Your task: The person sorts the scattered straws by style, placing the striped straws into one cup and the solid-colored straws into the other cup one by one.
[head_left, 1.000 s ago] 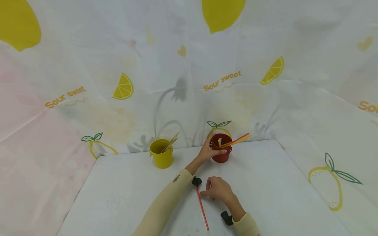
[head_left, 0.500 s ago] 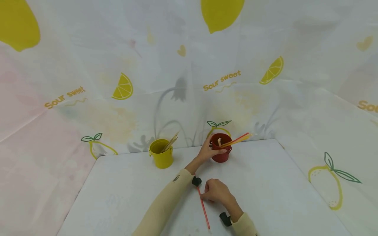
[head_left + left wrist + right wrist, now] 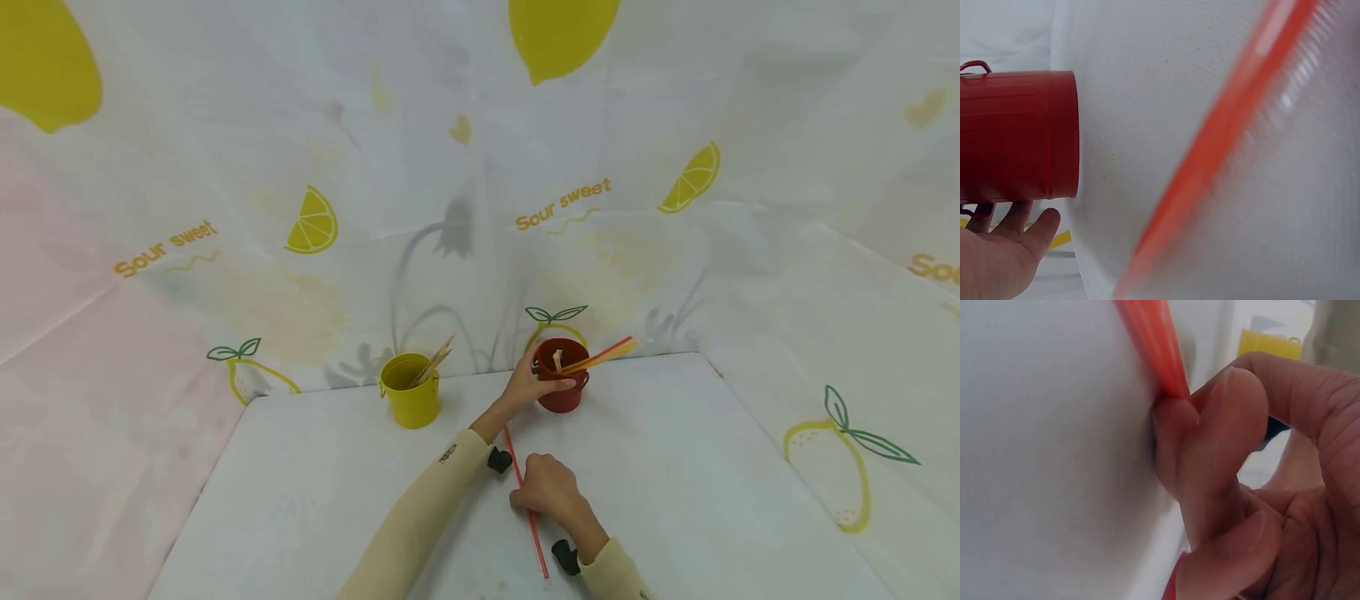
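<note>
My left hand [image 3: 522, 388] holds the small red bucket [image 3: 561, 401] by its side at the back of the table. In the left wrist view, the bucket's [image 3: 1019, 134] ridged wall and base show, with fingertips [image 3: 1041, 230] against its side. Red and yellow straws [image 3: 609, 354] lean out of it to the right, beside a short pale piece. Nearer the front, my right hand [image 3: 551, 487] pinches a red straw [image 3: 538, 546] low over the tabletop. Clear wrapping shows along this straw [image 3: 1222, 134] in the left wrist view. Curled fingers hide its middle in the right wrist view.
A yellow bucket [image 3: 415, 405] with several thin wooden sticks [image 3: 433, 364] stands left of the red one. Black wrist devices [image 3: 499, 460] sit at both cuffs. Lemon-printed cloth [image 3: 465, 183] rises behind the white table [image 3: 300, 492].
The red straw has shifted slightly right and its far end now shows beyond the left cuff. My right hand has closed around its middle. My left hand stays on the red bucket.
</note>
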The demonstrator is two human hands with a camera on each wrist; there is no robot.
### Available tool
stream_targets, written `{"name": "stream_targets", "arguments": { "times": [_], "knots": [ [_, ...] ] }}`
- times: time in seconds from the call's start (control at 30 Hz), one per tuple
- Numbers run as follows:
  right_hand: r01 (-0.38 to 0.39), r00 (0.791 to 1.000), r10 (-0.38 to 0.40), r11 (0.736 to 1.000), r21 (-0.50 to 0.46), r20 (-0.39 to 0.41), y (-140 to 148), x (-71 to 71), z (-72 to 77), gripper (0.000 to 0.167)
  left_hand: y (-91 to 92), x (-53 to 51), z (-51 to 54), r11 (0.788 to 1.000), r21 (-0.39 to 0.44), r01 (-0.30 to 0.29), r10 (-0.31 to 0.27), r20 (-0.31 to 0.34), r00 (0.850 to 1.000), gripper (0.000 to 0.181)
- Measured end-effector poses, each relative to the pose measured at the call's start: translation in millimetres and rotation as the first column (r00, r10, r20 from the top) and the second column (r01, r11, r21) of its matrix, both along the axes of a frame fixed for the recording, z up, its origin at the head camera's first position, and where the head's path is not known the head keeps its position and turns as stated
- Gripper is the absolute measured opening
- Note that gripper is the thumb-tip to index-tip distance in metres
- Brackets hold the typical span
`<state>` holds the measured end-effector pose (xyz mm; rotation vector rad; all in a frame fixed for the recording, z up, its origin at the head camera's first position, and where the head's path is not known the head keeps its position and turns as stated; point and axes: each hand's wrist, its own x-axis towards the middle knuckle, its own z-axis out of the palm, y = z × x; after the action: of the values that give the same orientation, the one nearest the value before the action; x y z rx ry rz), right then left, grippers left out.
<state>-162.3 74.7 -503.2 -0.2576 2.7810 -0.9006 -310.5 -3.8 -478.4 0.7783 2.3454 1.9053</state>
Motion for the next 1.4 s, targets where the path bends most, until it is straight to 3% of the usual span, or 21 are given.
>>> {"name": "stream_targets", "arguments": {
  "times": [0.23, 0.3, 0.6, 0.83, 1.2, 1.4],
  "knots": [
    [0.029, 0.999, -0.03, 0.999, 0.019, 0.042, 13, 2.5, 4.8, 0.023, 5.4, -19.7, -28.7, 1.0, 0.005, -0.018, 0.018, 0.02, 1.0, 0.076],
    [0.038, 0.998, -0.039, 0.999, 0.025, 0.048, 17, 4.1, 7.2, 0.022, 5.6, -21.5, -31.3, 1.0, 0.001, -0.026, 0.026, 0.031, 0.999, 0.075],
    [0.021, 0.996, -0.023, 1.0, 0.022, 0.092, 33, 10.8, 24.5, 0.021, 4.1, -23.1, -32.7, 0.999, 0.021, -0.026, 0.024, 0.083, 0.996, 0.075],
    [0.006, 0.99, -0.01, 0.999, 0.032, 0.137, 41, 16.2, 38.0, 0.021, 4.6, -22.7, -33.3, 1.0, 0.004, -0.028, 0.027, 0.079, 0.997, 0.074],
    [0.039, 0.986, -0.06, 0.991, 0.132, 0.156, 47, 27.2, 61.6, 0.021, 7.1, -20.8, -31.3, 0.999, 0.026, -0.038, 0.036, 0.09, 0.995, 0.074],
    [0.055, 0.994, -0.066, 0.991, 0.119, 0.088, 48, 28.6, 75.0, 0.022, 6.8, -22.3, -32.9, 0.999, 0.046, -0.025, 0.022, 0.075, 0.997, 0.076]
  ]
}}
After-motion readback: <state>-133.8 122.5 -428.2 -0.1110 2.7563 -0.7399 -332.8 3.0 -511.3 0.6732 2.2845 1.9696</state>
